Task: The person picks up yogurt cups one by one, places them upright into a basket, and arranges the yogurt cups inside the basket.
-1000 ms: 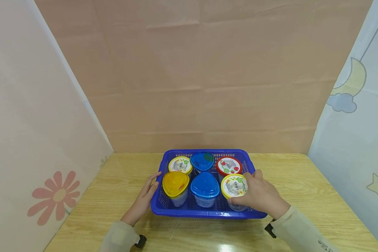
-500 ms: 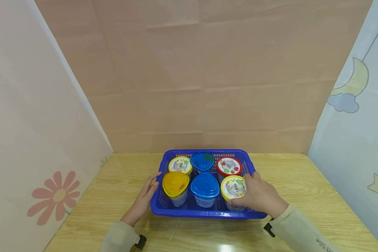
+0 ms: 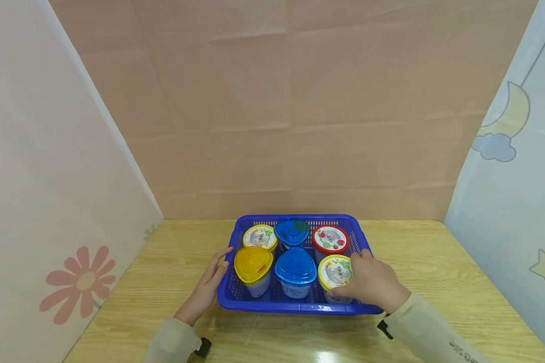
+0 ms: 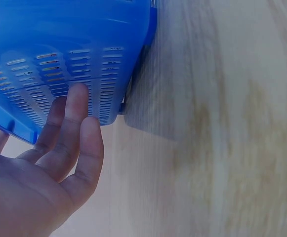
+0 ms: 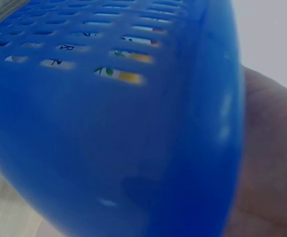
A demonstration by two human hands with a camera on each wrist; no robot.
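In the head view my right hand (image 3: 374,282) reaches over the right rim of a blue-purple plastic basket (image 3: 272,305) and grips a lidded cup with a yellow-edged white lid (image 3: 334,272) at the front right. Part of that cup is hidden by the hand. My left hand (image 3: 205,292) lies along the basket's left side; the left wrist view shows its fingers (image 4: 76,106) loosely bent against the slotted outer wall. Beside the gripped cup stands a blue-lidded cup (image 3: 295,267), then a yellow-lidded cup (image 3: 254,267). The right wrist view shows the basket wall covering most of the right hand (image 5: 271,153).
In the basket's back row are another yellow-edged cup (image 3: 260,238), a second blue-lidded cup (image 3: 291,233) and a red-edged cup (image 3: 330,239). The basket stands on a wooden table (image 3: 177,242). A brown backdrop (image 3: 281,151) and patterned side sheets surround it.
My right hand and the gripped cup have shifted slightly left and down within the basket. The left hand and the other cups show no visible movement.
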